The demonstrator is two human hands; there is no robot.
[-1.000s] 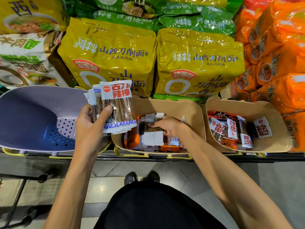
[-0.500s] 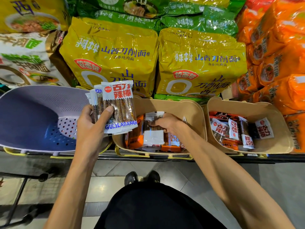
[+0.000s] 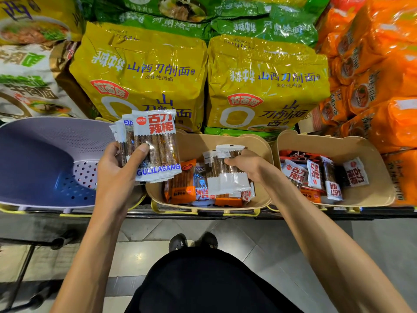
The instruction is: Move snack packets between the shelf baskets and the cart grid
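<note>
Shelf front (image 3: 203,214), yellow noodle bags (image 3: 144,71) behind. Left hand (image 3: 117,177): fingers curled round upright snack packets (image 3: 158,143). Right hand (image 3: 246,164): fingers gripping clear packets (image 3: 222,176) inside middle beige basket (image 3: 194,141). Purple basket (image 3: 45,141) left.

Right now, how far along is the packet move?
Done: the left hand holds a stack of packets already gathered. In hand: the right hand grips another packet in the middle basket. Left: more packets lie in that basket and in the right basket; this view shows no delivery yet.
</note>
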